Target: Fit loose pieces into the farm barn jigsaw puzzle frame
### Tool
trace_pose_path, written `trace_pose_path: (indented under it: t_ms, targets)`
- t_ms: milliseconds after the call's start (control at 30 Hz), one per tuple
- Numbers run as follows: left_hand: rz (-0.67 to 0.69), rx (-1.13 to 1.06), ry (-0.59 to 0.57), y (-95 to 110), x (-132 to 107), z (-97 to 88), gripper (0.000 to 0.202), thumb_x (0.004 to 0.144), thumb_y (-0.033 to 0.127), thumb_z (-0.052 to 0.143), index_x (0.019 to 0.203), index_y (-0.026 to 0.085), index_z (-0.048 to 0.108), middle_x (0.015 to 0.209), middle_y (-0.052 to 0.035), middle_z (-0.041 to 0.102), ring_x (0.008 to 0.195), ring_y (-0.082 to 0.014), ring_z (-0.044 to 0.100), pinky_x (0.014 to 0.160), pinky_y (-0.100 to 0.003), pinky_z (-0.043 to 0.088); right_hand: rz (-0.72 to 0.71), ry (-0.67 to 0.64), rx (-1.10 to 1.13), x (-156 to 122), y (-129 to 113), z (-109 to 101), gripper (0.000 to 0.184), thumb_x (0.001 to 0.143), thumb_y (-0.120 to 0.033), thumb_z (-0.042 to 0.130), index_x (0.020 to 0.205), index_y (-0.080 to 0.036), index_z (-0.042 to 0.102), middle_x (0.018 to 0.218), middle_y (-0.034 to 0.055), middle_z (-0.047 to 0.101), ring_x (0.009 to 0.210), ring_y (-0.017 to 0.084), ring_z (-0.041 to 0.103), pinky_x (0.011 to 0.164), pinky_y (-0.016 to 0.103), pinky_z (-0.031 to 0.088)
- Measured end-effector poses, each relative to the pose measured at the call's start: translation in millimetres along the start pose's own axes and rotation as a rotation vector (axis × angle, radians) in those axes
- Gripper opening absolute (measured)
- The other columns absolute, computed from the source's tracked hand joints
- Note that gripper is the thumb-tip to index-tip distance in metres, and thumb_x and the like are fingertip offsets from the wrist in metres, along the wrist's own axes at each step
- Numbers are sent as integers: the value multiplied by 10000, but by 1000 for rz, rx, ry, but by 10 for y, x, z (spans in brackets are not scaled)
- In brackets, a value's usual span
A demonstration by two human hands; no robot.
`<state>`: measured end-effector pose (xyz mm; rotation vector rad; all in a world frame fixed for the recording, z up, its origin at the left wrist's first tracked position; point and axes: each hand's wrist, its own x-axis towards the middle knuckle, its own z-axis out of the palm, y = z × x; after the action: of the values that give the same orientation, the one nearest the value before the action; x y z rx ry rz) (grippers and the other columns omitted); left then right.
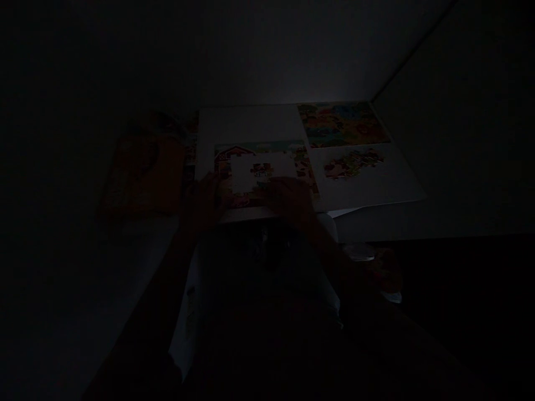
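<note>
The scene is very dark. A partly assembled jigsaw puzzle [261,170] with a colourful border and a white unfilled middle lies on a white board [246,125]. My left hand [204,200] rests at the puzzle's lower left corner. My right hand [290,197] lies on its lower right part, fingers bent over the pieces. Whether either hand holds a piece is hidden by the dark.
A finished colourful picture [343,123] and a small patch of joined pieces [353,162] lie on a white sheet [376,189] to the right. An orange-brown box [144,175] sits to the left. Walls close in behind and at right.
</note>
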<state>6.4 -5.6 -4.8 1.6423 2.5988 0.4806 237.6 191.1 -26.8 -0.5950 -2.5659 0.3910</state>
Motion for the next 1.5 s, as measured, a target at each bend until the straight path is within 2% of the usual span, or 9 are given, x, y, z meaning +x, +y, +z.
trace_pose_path:
  t_ms: [167, 300, 533, 833, 933, 1100, 1300, 1400, 1500]
  targets:
    - [-5, -1, 0, 22, -3, -19, 775, 1137, 645, 418, 1772, 204, 466, 1835, -162, 482, 1704, -372, 459, 1395, -581, 331, -73, -91, -16, -274, -99, -29, 597, 1157, -614, 605, 1680, -328, 630, 1685, 97, 674, 1515, 351, 641, 1299, 569, 430]
    - [5, -1, -2, 31, -11, -23, 773, 1141, 624, 420, 1781, 190, 448, 1841, -171, 470, 1709, -367, 450, 1406, -579, 315, -91, -162, -52, -245, -155, -23, 657, 1177, -632, 535, 1766, -341, 519, 1772, 80, 589, 1590, 348, 578, 1329, 586, 395]
    - [-1, 12, -6, 12, -21, 4, 766, 1152, 627, 415, 1779, 190, 448, 1844, -164, 468, 1718, -354, 435, 1410, -556, 311, -125, -213, -21, -92, -99, -44, 622, 1175, -596, 569, 1745, -347, 544, 1793, 47, 567, 1669, 317, 499, 1344, 553, 378]
    - [-8, -29, -27, 41, -25, -29, 792, 1140, 651, 436, 1802, 218, 415, 1863, -156, 437, 1734, -373, 406, 1423, -592, 273, -114, -214, -36, -122, -137, -27, 683, 1136, -627, 640, 1765, -392, 515, 1810, 40, 544, 1650, 380, 512, 1326, 618, 389]
    - [-6, -29, -33, 38, -24, -29, 791, 1142, 647, 430, 1802, 211, 412, 1868, -155, 429, 1740, -363, 396, 1425, -586, 269, -111, -214, -27, -117, -129, -38, 626, 1141, -599, 637, 1729, -398, 565, 1793, 31, 568, 1644, 390, 503, 1325, 633, 387]
    - [-14, -20, -35, 27, -18, -23, 786, 1140, 645, 437, 1795, 212, 423, 1861, -162, 440, 1734, -365, 408, 1421, -589, 275, -48, -144, 27, 206, 289, -94, 499, 1123, -516, 670, 1587, -339, 720, 1586, 107, 736, 1479, 399, 628, 1292, 651, 427]
    - [-6, -12, -21, 7, -19, 2, 786, 1139, 643, 433, 1786, 197, 427, 1855, -175, 445, 1727, -369, 421, 1413, -599, 294, -93, -166, 111, 849, 951, 17, 476, 1001, -540, 837, 1401, -282, 843, 1432, 145, 740, 1323, 367, 704, 1179, 580, 559]
    - [-11, -5, -13, 4, -24, 7, 783, 1137, 641, 433, 1780, 193, 437, 1852, -177, 450, 1719, -371, 435, 1403, -599, 312, -117, -170, 107, 980, 1017, 99, 530, 925, -587, 915, 1359, -286, 863, 1414, 144, 732, 1298, 372, 708, 1181, 590, 561]
    - [0, 0, -17, 9, -26, -3, 766, 1137, 626, 443, 1782, 212, 433, 1858, -158, 446, 1723, -362, 431, 1402, -590, 316, -109, -153, 100, 985, 965, 133, 455, 963, -573, 880, 1322, -294, 875, 1377, 136, 749, 1276, 366, 716, 1158, 585, 564]
